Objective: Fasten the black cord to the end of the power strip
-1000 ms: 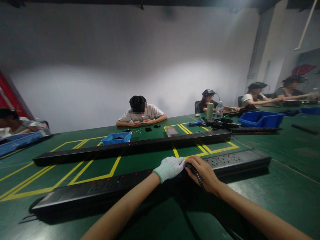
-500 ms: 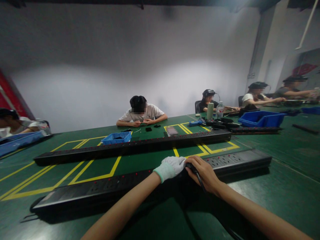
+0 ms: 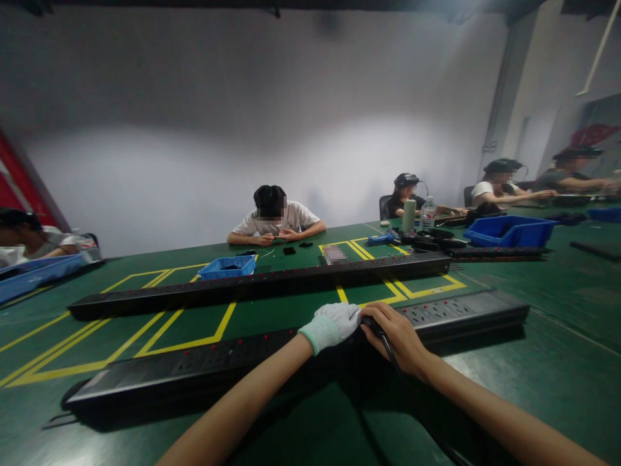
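Observation:
A long black power strip with rows of sockets and small red lights lies across the green table in front of me. My left hand, in a white glove with a mint cuff, is closed over the middle of the strip; its fingertips are partly hidden. Right beside it, touching it, my bare right hand is wrapped round a black plug held at the strip's sockets. From the plug a black cable runs down under my right wrist. The plug's pins are hidden.
A second long power strip lies farther back, across yellow tape lines. Behind it stands a small blue bin; a larger blue bin is at right, near bottles and a blue tool. A co-worker sits opposite, others farther along.

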Motion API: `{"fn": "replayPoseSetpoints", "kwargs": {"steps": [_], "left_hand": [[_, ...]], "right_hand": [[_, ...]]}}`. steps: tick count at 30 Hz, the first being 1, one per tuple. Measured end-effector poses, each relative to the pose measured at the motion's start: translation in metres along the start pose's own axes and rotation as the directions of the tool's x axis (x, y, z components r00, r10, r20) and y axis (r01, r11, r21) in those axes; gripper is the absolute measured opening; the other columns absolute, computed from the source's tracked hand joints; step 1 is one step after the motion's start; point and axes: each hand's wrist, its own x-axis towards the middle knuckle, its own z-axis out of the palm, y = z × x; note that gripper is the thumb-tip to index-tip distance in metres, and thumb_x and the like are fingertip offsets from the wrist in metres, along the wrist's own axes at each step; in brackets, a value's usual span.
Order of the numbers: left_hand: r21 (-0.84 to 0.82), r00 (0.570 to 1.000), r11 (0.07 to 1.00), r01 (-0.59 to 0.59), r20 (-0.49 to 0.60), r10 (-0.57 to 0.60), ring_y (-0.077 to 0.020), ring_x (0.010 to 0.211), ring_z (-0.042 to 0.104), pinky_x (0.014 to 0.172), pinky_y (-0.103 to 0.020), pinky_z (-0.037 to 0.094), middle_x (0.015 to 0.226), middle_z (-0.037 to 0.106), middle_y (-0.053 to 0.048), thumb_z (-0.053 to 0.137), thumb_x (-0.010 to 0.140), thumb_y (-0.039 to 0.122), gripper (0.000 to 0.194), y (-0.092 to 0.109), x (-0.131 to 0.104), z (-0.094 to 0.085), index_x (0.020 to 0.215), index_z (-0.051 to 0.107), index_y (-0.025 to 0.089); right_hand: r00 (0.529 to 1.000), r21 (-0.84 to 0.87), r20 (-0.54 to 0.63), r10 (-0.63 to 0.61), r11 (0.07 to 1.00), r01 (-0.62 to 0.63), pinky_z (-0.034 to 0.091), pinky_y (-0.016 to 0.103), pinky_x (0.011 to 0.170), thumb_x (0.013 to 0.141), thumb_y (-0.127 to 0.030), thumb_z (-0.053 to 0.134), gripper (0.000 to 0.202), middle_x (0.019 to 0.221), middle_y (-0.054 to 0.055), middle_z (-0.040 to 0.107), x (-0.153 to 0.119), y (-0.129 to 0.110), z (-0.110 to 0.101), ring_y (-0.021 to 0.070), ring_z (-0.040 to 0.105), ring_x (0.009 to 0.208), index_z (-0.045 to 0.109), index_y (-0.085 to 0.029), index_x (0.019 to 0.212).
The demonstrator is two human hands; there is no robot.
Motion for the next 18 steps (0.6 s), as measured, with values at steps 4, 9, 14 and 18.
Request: {"fn": "replayPoseSetpoints", "kwargs": {"steps": [4,9,14,18], "left_hand": [[0.032,1.0,0.999,-0.021,0.0,0.021,-0.0208,0.099,0.062,0.088,-0.035,0.048,0.101,0.065,-0.009,0.03,0.099,0.028,0.031,-0.001,-0.0003,0.0024,0.109,0.058,0.017],[0.085,0.998,0.994,-0.065,0.014,0.064,-0.0221,0.097,0.062,0.085,-0.036,0.05,0.098,0.065,-0.01,0.03,0.099,0.026,0.03,-0.0012,-0.0019,0.0026,0.106,0.057,0.016],[0.136,0.993,0.984,-0.114,0.028,0.111,-0.0217,0.094,0.063,0.083,-0.035,0.051,0.1,0.065,-0.01,0.03,0.098,0.023,0.028,-0.0008,-0.003,0.0015,0.105,0.057,0.014],[0.169,0.988,0.974,-0.153,0.034,0.149,-0.0225,0.094,0.062,0.081,-0.036,0.052,0.102,0.064,-0.011,0.031,0.098,0.02,0.027,-0.0013,-0.0043,0.0011,0.108,0.055,0.013]], "right_hand": [[1.0,0.007,-0.007,-0.012,1.0,0.012,0.052,0.038,0.081,0.088,-0.016,0.05,0.021,0.103,0.009,0.061,0.0006,-0.0007,-0.0006,0.0237,0.06,0.095,0.053,-0.023,0.107],[1.0,0.008,-0.003,-0.011,1.0,0.011,0.051,0.039,0.082,0.088,-0.015,0.049,0.02,0.103,0.009,0.06,0.0003,0.0004,0.0006,0.0236,0.059,0.094,0.053,-0.022,0.106],[1.0,0.022,0.023,0.001,1.0,-0.002,0.05,0.039,0.084,0.088,-0.014,0.048,0.022,0.105,0.009,0.059,-0.0004,0.0014,0.0013,0.0239,0.058,0.097,0.051,-0.022,0.108],[1.0,0.027,0.02,0.008,1.0,-0.008,0.05,0.038,0.084,0.088,-0.014,0.048,0.022,0.105,0.008,0.059,-0.0003,0.0006,0.0004,0.0236,0.058,0.096,0.052,-0.023,0.108]]}}
